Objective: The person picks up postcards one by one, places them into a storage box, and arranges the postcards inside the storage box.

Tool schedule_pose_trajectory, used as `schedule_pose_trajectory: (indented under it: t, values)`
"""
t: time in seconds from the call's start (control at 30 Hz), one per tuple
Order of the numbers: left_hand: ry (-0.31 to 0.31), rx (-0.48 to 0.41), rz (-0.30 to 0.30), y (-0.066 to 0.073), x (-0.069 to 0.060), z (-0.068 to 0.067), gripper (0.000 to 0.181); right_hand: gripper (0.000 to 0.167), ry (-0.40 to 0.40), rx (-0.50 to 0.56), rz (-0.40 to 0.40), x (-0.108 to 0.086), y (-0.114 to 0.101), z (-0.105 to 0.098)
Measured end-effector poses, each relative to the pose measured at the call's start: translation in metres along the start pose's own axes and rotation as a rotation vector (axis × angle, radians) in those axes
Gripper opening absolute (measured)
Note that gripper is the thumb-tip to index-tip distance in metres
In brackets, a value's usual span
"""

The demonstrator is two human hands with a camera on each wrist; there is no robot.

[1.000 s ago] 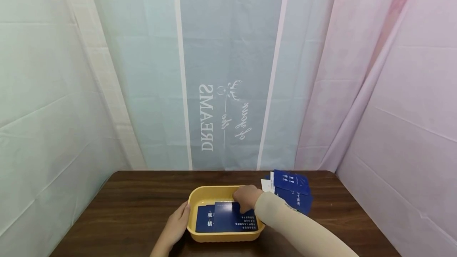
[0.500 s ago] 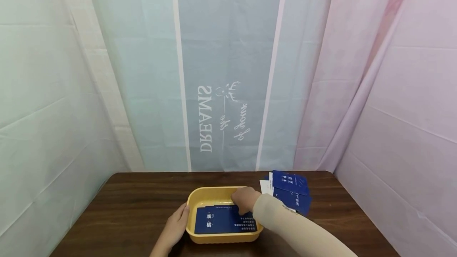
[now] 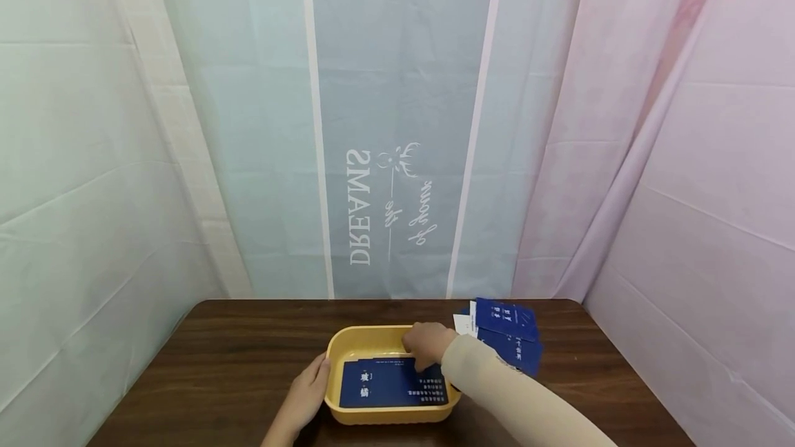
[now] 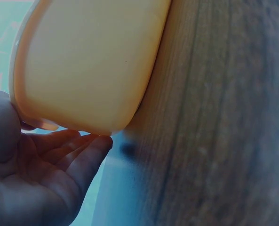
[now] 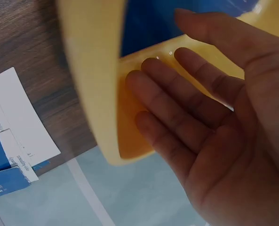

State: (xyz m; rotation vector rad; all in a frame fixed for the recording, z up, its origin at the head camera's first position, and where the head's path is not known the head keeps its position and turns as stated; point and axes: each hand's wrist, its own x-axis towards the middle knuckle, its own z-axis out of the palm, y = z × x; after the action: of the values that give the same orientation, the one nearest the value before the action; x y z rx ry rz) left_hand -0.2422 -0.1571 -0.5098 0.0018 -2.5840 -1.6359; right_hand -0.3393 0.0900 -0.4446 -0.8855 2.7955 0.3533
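Head view: left hand (image 3: 307, 392) grips the yellow tray (image 3: 391, 415); right hand (image 3: 428, 344), loosely extended, might skew the blue cards (image 3: 385, 385) by snagging an edge.

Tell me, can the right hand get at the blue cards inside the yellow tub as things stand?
Likely yes: the right hand is inside the yellow tub, its thumb over the blue cards, and the open top leaves the way free. Contact is unclear.

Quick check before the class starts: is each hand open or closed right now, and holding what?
Left hand: closed, gripping the end of the yellow tray.
Right hand: open, inside the tray, holding nothing.
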Motion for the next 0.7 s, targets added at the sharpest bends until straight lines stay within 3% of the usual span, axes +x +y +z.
schedule_pose_trajectory:
  t: [0.1, 0.23, 0.33, 0.5, 0.7]
  values:
    - [0.001, -0.001, 0.006, 0.0, 0.0, 0.0, 0.056, 0.026, 0.021, 0.034, -0.011, -0.004, 0.002, -0.008]
    - [0.001, -0.007, 0.004, 0.001, -0.001, 0.0, 0.057, 0.018, 0.088, 0.139, -0.044, -0.009, 0.01, -0.018]
    - [0.0, -0.008, 0.004, 0.001, -0.002, 0.0, 0.057, 0.012, 0.203, 0.184, -0.102, -0.011, 0.022, -0.02]
    - [-0.004, -0.005, -0.001, 0.002, -0.002, -0.002, 0.056, 0.007, 0.469, 0.142, -0.188, -0.012, 0.048, -0.015]
    - [-0.003, -0.006, -0.012, 0.003, -0.003, -0.001, 0.056, 0.004, 0.636, 0.139, -0.114, -0.018, 0.084, -0.001]
